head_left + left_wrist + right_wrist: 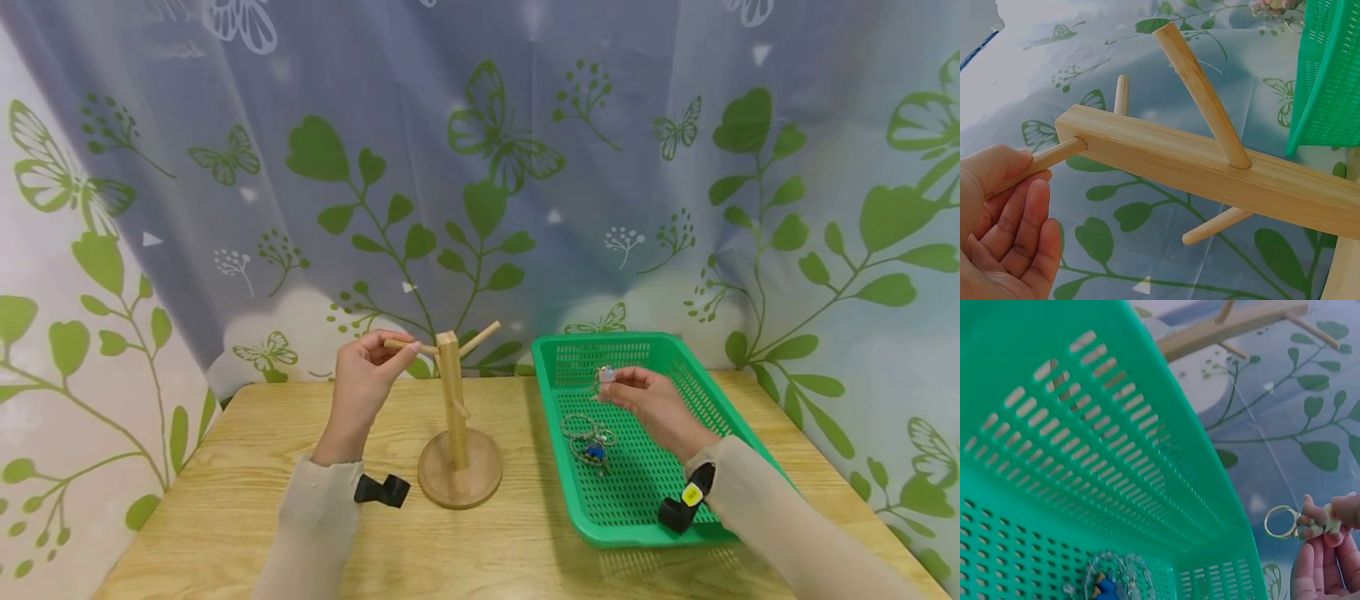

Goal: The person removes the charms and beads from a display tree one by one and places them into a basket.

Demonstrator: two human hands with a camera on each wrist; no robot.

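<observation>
With thumb and fingers, my left hand (363, 387) pinches an upper peg (1054, 156) of a wooden peg stand (454, 408). The stand is upright on its round base (480, 479), with more pegs sticking out of the post. My right hand (656, 407) holds a keychain (607, 376) over the far part of a green basket (562, 483). In the right wrist view its metal split ring (1267, 526) sticks out from the fingers, beside a small pale pinkish charm (1314, 519) partly hidden by them.
Inside the basket lie clear beaded loops (577, 425) and a blue figure charm (595, 452). The basket stands right of the peg stand on a wooden table (225, 500). A leaf-patterned curtain (420, 167) hangs behind the table.
</observation>
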